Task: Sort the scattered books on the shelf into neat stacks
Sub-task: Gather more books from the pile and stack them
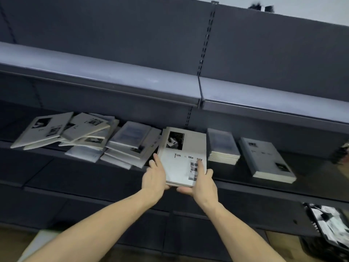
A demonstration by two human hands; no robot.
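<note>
Left hand: the left hand (155, 175) grips the near-left corner of the held stack; fingers extended along its left edge, thumb underneath.
Right hand: the right hand (203, 181) grips the near-right corner; index finger flat on the top cover, thumb under the near edge.
Held stack: a small stack of white books (182, 156), face up, at the front lip of the dark shelf (245, 183). Long axis runs near to far; cover title reads upright to the viewer.
Right of stack: a neat pile of grey-covered books (221, 146) just beside; a single grey book (266, 159) further right, angled.
Left of stack: scattered books (85, 135), overlapping and skewed.
Above: upper shelf (113, 76).
</note>
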